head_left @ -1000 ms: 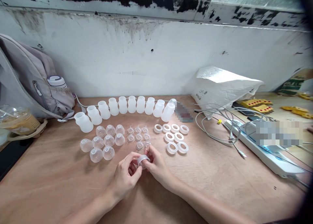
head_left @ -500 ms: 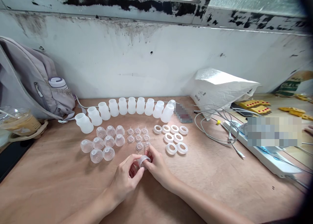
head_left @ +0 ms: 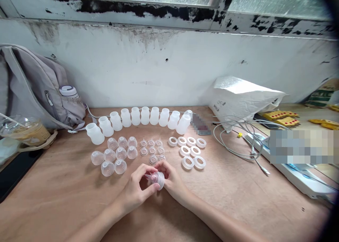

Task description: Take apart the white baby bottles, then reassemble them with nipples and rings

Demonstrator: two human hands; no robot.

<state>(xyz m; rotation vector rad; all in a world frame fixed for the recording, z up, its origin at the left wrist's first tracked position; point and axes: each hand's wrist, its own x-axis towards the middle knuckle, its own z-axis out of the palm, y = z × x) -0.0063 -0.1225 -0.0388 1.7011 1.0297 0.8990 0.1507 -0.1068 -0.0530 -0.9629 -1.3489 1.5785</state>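
Observation:
Between my hands is a clear baby bottle nipple in a ribbed screw ring, held just above the tabletop. My left hand is closed on it from the left, thumb at the near edge. From the right, my right hand grips the ring, its fingertips partly hidden behind it. Just beyond my fingers lie several clear nipples in rows. To their right are several white screw rings, and to their left several translucent domed caps. Frosted bottles, open at the top, stand in a curved row behind.
A grey backpack, a drink cup in a carrier and a black phone are at the left. On the right are coiled cables, a white power strip and a white mailing bag against the wall.
The nipple and ring have turned over in my hands, so the ribbed side now faces right. My right fingers have moved from inside the ring to its outside. The view has shifted slightly.

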